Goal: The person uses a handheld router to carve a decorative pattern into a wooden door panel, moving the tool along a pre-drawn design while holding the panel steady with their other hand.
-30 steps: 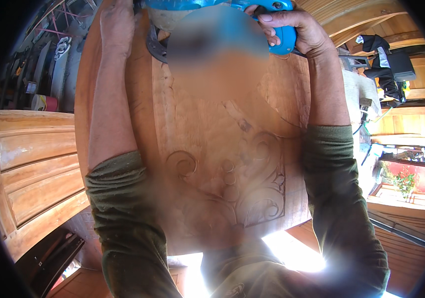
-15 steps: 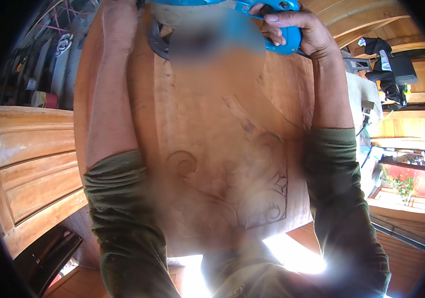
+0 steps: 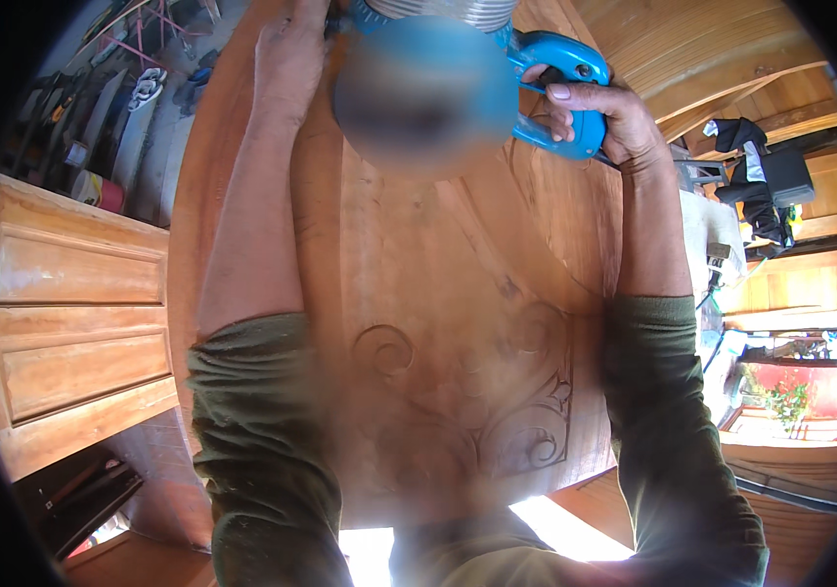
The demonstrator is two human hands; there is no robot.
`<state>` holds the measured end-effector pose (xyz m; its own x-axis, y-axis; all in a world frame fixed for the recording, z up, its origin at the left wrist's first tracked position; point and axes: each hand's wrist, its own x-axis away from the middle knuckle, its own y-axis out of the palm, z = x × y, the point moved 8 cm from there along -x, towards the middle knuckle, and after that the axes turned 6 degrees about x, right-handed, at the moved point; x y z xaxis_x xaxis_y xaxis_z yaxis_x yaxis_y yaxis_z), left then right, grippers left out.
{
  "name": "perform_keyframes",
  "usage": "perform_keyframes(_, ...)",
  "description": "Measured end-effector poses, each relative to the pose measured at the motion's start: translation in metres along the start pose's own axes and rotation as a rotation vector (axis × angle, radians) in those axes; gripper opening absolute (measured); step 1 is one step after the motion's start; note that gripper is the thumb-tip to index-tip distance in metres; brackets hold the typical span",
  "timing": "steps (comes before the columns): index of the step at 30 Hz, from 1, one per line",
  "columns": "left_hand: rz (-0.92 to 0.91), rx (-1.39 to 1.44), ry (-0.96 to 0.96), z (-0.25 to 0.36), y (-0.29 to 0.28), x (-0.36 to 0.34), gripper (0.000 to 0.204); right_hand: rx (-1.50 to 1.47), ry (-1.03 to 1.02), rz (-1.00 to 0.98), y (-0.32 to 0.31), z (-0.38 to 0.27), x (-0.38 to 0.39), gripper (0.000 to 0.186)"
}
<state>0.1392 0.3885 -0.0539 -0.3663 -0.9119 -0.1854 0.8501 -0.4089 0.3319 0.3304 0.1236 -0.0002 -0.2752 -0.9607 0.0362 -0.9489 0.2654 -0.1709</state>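
Observation:
My right hand is closed round the handle of a blue power tool, thumb across the grip. The tool has a ribbed silvery upper part, and its middle is blurred. It sits on the far part of a large wooden panel, whose near part bears carved scrolls and curves, partly blurred. My left hand is at the tool's left side near the top edge, its fingers curled toward something dark that I cannot make out.
Paneled wooden doors or boards lie at the left, with stored boards, metal frames and a pink-labelled tub behind. At the right are more wooden panels, dark cloth with a black case, and a pale work surface.
The tool and both hands sit lower and further right in the picture, with more of the ribbed upper part showing. The surroundings have shifted slightly too. My right hand keeps its grip.

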Motion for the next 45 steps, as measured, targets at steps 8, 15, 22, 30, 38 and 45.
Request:
perform_keyframes(8,-0.146,-0.091,0.063,0.002,-0.005,-0.004,0.066,0.063,-0.087,0.043,-0.004,-0.003,0.004,0.044)
perform_keyframes(15,-0.188,0.022,0.155,0.007,-0.001,0.001,0.072,0.045,-0.146,0.088,-0.012,0.011,0.005,0.055)
perform_keyframes(22,-0.371,-0.150,0.241,0.009,-0.003,0.000,0.059,0.216,-0.203,0.339,-0.015,0.001,0.009,0.087)
perform_keyframes(30,-0.402,0.240,-0.040,0.027,0.005,0.019,0.048,0.324,-0.176,0.379,-0.019,0.003,0.015,0.087)
perform_keyframes(38,-0.316,0.072,-0.196,0.041,0.003,0.038,0.057,0.433,-0.268,0.574,-0.003,-0.009,0.020,0.074)
perform_keyframes(45,-0.392,0.116,-0.205,0.021,0.013,0.021,0.063,0.532,-0.250,0.646,0.000,-0.019,0.026,0.086)
